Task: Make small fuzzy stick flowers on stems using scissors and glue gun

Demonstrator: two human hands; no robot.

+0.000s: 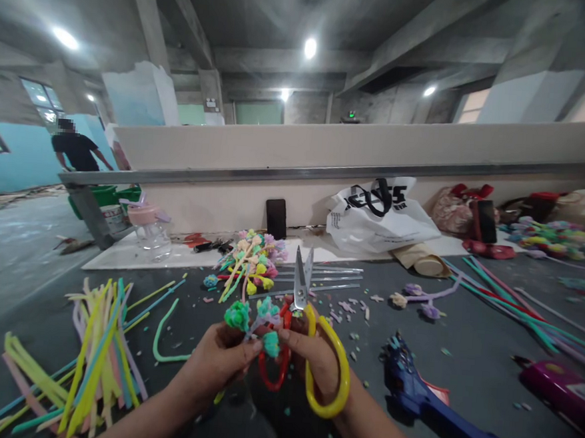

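My left hand (215,360) is closed on a small fuzzy pipe-cleaner flower sprig (237,315) with green, lilac and teal heads. Close beside it, my right hand (320,356) holds a pair of scissors (300,287) with one yellow and one red loop. Their blades point up and away, slightly parted. My right fingertips reach the sprig's right side, but whether they pinch it I cannot tell. Behind the hands lies a pile of finished pipe-cleaner flowers (254,260). Loose pipe cleaners (97,359) in yellow, pink, blue and lilac are heaped at left.
A blue glue gun (424,405) and a purple tool (558,391) lie at right. Behind stand a black phone (276,218), a white bag (383,218) and a clear bottle (152,236). Clear sticks (326,278) and trimmings are scattered mid-table. A person (77,147) stands far left.
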